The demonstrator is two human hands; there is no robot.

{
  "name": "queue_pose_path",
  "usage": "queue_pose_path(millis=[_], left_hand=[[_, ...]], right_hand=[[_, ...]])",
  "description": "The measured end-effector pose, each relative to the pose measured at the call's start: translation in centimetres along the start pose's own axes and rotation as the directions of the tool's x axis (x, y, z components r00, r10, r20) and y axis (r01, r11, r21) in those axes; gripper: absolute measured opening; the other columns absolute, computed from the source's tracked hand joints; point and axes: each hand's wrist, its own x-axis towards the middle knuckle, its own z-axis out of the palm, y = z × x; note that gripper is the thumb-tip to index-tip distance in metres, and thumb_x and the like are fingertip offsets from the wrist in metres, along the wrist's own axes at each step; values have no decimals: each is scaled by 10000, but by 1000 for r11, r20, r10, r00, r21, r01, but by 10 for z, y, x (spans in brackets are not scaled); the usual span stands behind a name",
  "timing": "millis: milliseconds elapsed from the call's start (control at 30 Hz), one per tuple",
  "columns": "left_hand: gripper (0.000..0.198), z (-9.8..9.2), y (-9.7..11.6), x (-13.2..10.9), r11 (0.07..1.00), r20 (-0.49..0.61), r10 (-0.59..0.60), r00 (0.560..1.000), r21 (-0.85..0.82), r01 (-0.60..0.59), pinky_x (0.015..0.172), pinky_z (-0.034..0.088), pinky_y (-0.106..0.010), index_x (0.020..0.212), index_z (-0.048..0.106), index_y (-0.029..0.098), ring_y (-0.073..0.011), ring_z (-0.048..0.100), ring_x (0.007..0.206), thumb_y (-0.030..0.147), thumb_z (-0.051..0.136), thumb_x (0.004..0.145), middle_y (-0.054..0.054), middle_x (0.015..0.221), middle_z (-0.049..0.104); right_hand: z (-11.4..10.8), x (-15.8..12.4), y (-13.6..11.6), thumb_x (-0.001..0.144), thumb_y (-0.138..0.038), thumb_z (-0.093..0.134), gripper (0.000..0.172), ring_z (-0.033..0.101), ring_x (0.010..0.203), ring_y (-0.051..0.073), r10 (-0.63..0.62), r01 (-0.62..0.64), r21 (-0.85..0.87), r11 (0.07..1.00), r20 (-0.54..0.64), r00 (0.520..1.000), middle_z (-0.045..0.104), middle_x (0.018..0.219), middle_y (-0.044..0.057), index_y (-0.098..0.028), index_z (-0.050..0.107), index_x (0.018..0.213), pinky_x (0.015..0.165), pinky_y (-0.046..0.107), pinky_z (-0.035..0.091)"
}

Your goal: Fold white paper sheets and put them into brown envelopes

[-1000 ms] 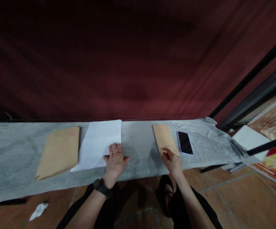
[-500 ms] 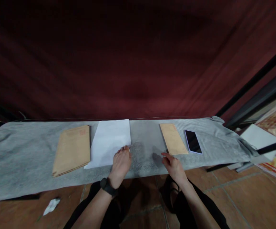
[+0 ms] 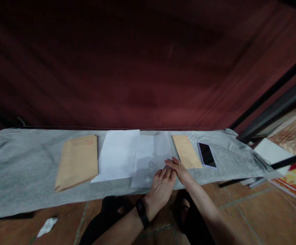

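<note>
A single sheet of white paper [image 3: 148,156] lies slightly blurred over the grey cloth, left of a small brown envelope [image 3: 188,152]. Its lower right corner is at my left hand [image 3: 163,185], whose fingers are curled closed on it. My right hand [image 3: 180,171] reaches in from the right, fingers stretched over the sheet's right edge and touching or nearly touching my left fingertips. To the left are more white paper [image 3: 117,154], partly meeting the single sheet, and a pile of large brown envelopes [image 3: 77,161].
A phone [image 3: 207,155] with a pale purple case lies right of the small envelope. Grey cloth [image 3: 30,163] covers the narrow bench. Behind it hangs a dark red curtain [image 3: 148,85]. A crumpled tissue [image 3: 47,227] is on the tiled floor, and dark metal bars [image 3: 273,88] stand at right.
My left hand has moved right from the white paper, bringing a sheet across the cloth between that paper and the small envelope. The right hand has moved slightly left to meet it.
</note>
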Motion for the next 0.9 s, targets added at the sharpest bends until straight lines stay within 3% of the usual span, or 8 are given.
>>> queue_pose_path(millis=[100,167,333,433,500,667,900], left_hand=[[142,-8,-2,9,995,-8,-12,1000,-101,11,914,470,-404,1042,615,213,-256,618,1015,271,511,966,-93,1054,673],[196,-17,-14,18,992,-33,-85,996,-99,82,896,468,-403,1008,619,213,-253,619,969,348,479,984,-86,1012,677],[329,-32,-77,40,926,-185,-361,914,41,374,991,425,-384,1262,551,185,-251,572,1127,165,415,963,-113,1213,636],[447,-28,-112,43,881,-133,-441,888,123,456,1042,399,-378,1346,507,111,-252,554,1201,71,377,920,-163,1305,600],[448,-22,-126,42,877,-82,-436,896,184,444,1084,358,-378,1343,523,92,-254,510,1280,72,358,927,-168,1363,577],[462,-10,-132,38,857,-42,-415,909,317,406,1146,272,-433,1350,554,120,-287,400,1396,95,343,940,-126,1453,528],[461,-16,-130,35,822,-106,-418,902,379,425,1108,338,-475,1317,599,141,-320,470,1336,100,372,917,-122,1396,583]], right_hand=[[2,16,-2,719,-391,692,243,666,710,214,-78,79,-31,996,17,997,696,699,39,-178,654,829,629,282,534],[-5,26,0,711,-359,673,193,669,730,222,-93,93,-34,995,7,996,706,720,43,-183,637,782,673,306,543],[-36,44,6,710,-293,638,252,681,967,272,-165,166,-84,982,28,986,752,991,68,-192,683,936,876,383,531],[-51,53,11,713,-246,636,247,640,1111,287,-226,226,-234,946,24,974,740,1080,73,-201,688,950,987,403,479],[-55,57,15,715,-209,633,235,627,1141,285,-247,227,-367,902,-8,969,737,1093,73,-209,691,942,1019,402,456],[-55,56,25,732,-168,618,191,657,1057,288,-224,185,-488,853,-21,974,753,987,94,-206,693,903,932,377,498],[-45,45,23,784,-169,567,202,686,945,239,-221,216,-511,832,51,974,754,955,95,-156,680,951,851,309,508]])
